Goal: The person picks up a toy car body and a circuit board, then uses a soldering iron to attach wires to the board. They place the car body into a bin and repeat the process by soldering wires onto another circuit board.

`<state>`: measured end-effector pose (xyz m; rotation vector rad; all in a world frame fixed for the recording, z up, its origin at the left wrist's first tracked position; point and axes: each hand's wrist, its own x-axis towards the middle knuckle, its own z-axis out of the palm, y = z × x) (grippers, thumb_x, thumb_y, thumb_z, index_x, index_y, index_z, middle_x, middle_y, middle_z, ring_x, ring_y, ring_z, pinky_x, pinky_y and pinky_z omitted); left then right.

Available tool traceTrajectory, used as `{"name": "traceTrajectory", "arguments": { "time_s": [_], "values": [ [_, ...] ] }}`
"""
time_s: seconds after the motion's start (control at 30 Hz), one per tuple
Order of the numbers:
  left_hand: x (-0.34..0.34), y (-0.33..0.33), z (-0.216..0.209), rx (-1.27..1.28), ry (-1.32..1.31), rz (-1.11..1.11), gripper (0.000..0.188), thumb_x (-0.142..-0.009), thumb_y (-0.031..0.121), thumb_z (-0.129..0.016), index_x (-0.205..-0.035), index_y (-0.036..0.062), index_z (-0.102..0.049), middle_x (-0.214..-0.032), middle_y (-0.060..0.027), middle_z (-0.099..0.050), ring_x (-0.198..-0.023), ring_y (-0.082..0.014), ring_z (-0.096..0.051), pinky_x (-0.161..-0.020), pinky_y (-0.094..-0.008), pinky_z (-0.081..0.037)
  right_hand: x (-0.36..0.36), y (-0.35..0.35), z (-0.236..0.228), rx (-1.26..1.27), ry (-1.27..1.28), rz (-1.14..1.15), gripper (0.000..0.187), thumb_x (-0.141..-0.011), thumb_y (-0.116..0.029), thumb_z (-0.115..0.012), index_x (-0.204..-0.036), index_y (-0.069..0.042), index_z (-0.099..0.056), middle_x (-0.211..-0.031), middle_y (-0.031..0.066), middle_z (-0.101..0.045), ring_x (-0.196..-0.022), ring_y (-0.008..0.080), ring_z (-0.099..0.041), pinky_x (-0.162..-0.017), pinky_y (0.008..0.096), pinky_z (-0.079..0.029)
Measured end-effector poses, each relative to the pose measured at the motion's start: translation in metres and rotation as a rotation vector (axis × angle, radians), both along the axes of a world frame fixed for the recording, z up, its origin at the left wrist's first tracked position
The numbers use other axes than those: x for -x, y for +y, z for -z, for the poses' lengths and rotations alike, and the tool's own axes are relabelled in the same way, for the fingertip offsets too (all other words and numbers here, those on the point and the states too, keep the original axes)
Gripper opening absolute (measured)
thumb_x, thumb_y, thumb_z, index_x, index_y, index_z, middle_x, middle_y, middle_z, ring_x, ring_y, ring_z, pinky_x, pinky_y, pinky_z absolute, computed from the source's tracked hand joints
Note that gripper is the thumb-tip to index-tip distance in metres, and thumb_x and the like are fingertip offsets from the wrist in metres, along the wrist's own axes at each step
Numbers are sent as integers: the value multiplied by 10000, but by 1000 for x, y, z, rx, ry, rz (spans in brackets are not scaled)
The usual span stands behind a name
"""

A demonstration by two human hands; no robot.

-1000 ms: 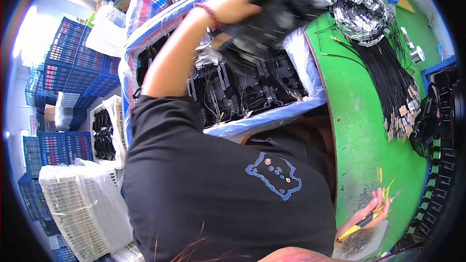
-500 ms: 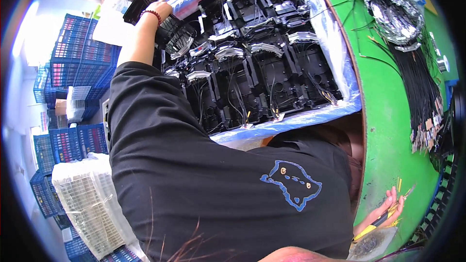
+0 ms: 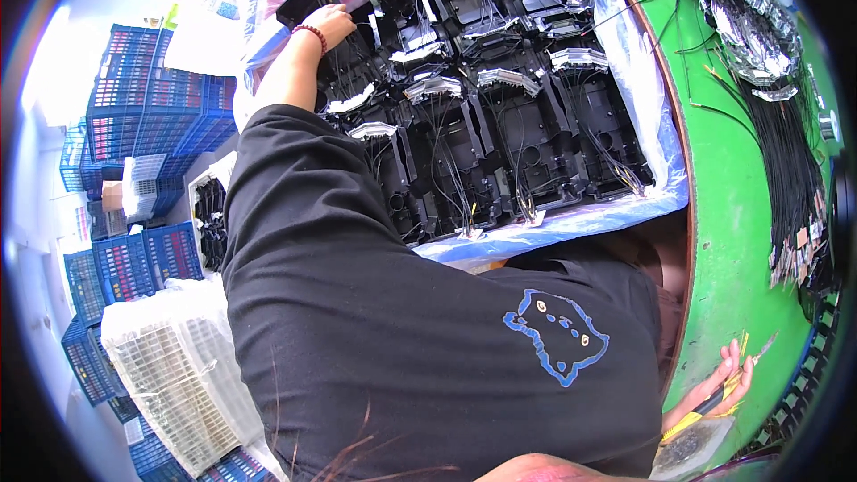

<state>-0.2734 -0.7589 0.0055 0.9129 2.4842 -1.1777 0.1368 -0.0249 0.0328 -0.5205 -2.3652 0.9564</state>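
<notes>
My left hand, with a dark red beaded bracelet at its wrist, is at the far left corner of the lined crate. Its fingers are closed on a black plastic housing, and the grip is partly hidden. Rows of similar black housings fill the crate, with thin black wires and silvery strips on them. Low on the right, my right hand holds a slim yellow-and-black tool with a thin metal tip, above the green table. A thin yellow piece shows by the fingers.
The green table borders the crate on the right. A bundle of black wires and silvery strips lie on it. Stacked blue crates and a plastic-wrapped pale crate stand to the left.
My left hand and the black housing have moved rightward, in over the crate's far left corner. The view has shifted slightly. My right hand still holds the tool.
</notes>
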Motion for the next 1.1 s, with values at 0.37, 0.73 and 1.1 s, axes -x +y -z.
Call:
{"name": "traceTrajectory", "arguments": {
  "time_s": [0.37, 0.73, 1.1],
  "values": [
    [-55, -11, 43, -825, 555, -367, 445, -835, 81, -552, -1270, 172, -566, -1470, -186, -355, -1357, -332, -345, -1098, -419, -323, 9, -15, -8, -17, -63, 61, 318, -999, -109, -466, -1270, 54, -432, -1128, 211, -635, -952, 260, -626, -883, 347, -487],
    [-33, 22, 72, -756, 375, -1570, 833, -734, 837, -411, -1462, 481, -222, -1587, -162, 14, -1439, -382, -128, -1067, -646, -200, 13, -11, 8, 67, -97, 19, 326, -986, -87, -493, -1280, 44, -440, -1108, 204, -638, -944, 231, -613, -861, 318, -481],
    [5, 52, 64, -1482, 813, -608, 473, -917, 341, -583, -1163, -62, -580, -1069, -240, -636, -958, -350, -623, -892, -437, -483, -21, 17, 18, 270, 249, 113, 300, -962, -122, -528, -1223, 8, -457, -984, 185, -673, -828, 211, -635, -809, 334, -494]
  ]
}}
